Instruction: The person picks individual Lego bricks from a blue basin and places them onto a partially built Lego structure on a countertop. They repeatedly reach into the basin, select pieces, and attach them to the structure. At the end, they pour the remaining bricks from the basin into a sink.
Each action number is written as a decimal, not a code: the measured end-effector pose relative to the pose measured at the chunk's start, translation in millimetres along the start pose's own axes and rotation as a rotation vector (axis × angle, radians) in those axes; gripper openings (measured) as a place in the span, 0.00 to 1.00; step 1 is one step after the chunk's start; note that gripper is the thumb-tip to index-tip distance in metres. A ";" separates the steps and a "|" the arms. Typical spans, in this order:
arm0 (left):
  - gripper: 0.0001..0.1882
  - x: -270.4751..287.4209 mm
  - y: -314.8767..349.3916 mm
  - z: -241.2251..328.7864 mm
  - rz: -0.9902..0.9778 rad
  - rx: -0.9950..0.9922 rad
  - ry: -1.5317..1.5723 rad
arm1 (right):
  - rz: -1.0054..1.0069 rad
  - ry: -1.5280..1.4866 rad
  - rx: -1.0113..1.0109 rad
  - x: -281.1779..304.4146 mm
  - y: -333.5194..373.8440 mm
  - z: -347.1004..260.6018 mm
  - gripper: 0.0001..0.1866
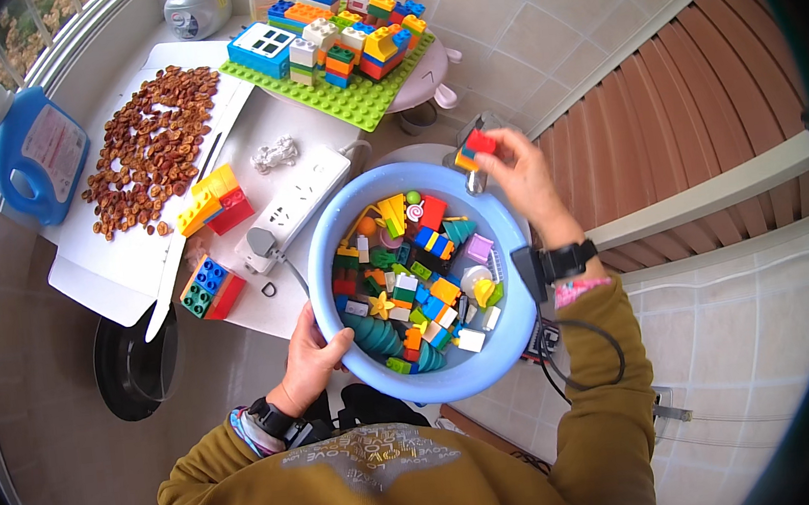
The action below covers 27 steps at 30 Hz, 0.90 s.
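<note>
A light blue plastic basin (517,334) stands in front of me, with many toy building bricks (429,294) in it. My left hand (312,356) is closed on its left rim, thumb over the edge. Above the far right rim, my right hand (525,176) pinches a small stack of toy bricks (479,143) in red, blue and orange. Beyond the basin, a green baseplate (350,106) carries a brick build with a blue window block (262,49). Left of the basin are a yellow and red brick stack (222,201) and a blue, green and red brick block (214,290).
A white power strip (296,203) with a plugged-in cable lies on the table left of the basin. Dried brown pieces (157,145) cover a white board (125,267). A blue detergent jug (40,158) stands by the window; a black pan (136,369) sits lower down.
</note>
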State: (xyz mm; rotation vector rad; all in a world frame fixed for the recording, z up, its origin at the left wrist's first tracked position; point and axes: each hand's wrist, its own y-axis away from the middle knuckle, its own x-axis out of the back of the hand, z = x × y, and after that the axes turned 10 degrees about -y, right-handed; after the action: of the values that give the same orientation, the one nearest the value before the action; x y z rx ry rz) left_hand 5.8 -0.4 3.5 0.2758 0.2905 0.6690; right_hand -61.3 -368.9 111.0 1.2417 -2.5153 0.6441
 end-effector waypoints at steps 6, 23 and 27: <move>0.35 -0.8 2.4 -3.9 0.008 0.016 0.060 | -0.356 -0.125 -0.101 -23.4 -19.0 -35.3 0.14; 0.38 3.0 -1.1 -1.6 -0.051 0.019 0.058 | -0.394 -0.060 -0.173 -26.6 83.4 -51.4 0.21; 0.38 2.2 -0.5 -2.4 -0.052 0.017 0.093 | -0.239 -0.028 -0.232 -18.9 83.1 -78.9 0.22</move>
State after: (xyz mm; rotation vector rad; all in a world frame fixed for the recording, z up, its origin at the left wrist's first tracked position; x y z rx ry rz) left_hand 6.9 1.0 0.6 0.2530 0.3913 0.6291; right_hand -113.4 -272.3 149.0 1.4377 -2.3313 0.2722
